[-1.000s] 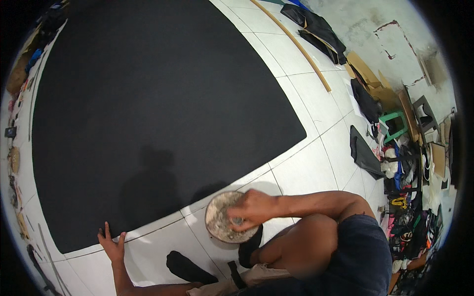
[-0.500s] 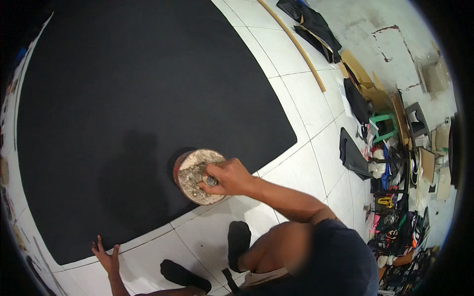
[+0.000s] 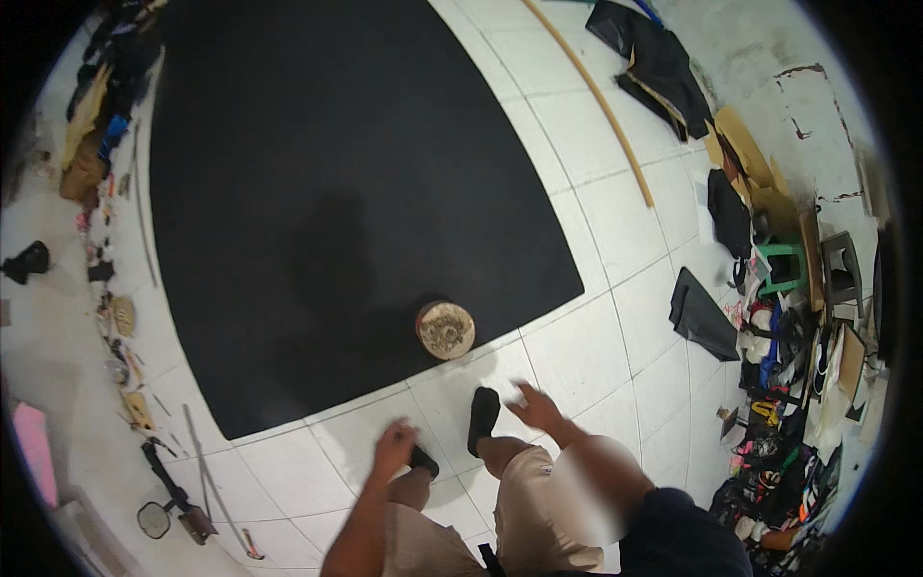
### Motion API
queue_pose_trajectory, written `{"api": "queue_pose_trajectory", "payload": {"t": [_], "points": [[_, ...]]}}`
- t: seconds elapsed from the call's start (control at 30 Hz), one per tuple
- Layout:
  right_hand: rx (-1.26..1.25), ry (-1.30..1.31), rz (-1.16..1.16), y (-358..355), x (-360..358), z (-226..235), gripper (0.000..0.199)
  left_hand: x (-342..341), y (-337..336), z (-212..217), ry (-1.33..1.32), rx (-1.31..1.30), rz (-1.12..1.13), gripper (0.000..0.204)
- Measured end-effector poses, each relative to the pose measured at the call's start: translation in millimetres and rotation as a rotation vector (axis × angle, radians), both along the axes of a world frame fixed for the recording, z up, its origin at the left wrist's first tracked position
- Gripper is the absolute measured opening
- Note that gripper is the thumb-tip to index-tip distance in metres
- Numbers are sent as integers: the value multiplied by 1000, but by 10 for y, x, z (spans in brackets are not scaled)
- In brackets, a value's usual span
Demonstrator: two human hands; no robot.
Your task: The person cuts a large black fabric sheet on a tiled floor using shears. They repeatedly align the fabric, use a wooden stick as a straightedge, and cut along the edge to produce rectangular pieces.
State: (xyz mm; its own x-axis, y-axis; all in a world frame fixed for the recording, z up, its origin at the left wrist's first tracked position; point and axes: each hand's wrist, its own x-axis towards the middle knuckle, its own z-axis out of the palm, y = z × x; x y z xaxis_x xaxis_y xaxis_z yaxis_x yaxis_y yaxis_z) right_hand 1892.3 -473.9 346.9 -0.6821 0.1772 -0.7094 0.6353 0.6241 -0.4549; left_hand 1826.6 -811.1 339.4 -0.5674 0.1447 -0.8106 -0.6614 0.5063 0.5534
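Starting far left, a flat pink sheet [image 3: 35, 450] shows at the curved rim, and to its right sits a round, dark-rimmed, mirror-like disc [image 3: 152, 520], with long, thin grey strips [image 3: 196, 452] running beside it on the white tiled floor [image 3: 567, 356]. Now the big one: a wide, flat, smooth black sheet [image 3: 231, 240] fills the middle, a dark shadow [image 3: 332, 255] lying across it, its near left corner pointing down toward the person. Below its near edge, here's the left hand [image 3: 394, 447], just beside the black-socked left foot [image 3: 423, 464], fingers loosely curled and blurred; whether they pinch anything, I cannot tell. And there it is, the round, squat block [image 3: 446, 331] with a rough, pale grey-brown top and a darker side, standing upright on the black sheet, right up by its near edge, apart from both hands. Just below it, the black-socked right foot [image 3: 484, 419] is on the tiles, and beside that comes the right hand [image 3: 536, 408], open, fingers spread, pointing toward the foot. Further across, a long, slim, tan rod [image 3: 608, 104] curves over the tiles, a crumpled black bundle [image 3: 663, 72] near it, then a folded piece of black material [image 3: 704, 317], a green plastic stool [image 3: 784, 268] and, by the wall, a heap of mixed, many-coloured clutter [image 3: 769, 471]
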Motion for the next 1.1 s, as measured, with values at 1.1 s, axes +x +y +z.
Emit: {"api": "queue_pose_trajectory", "payload": {"t": [1.1], "points": [[135,459,-599,7214,-1958,2704,29,-2789,3959,1551,63,-544,-883,40]]}}
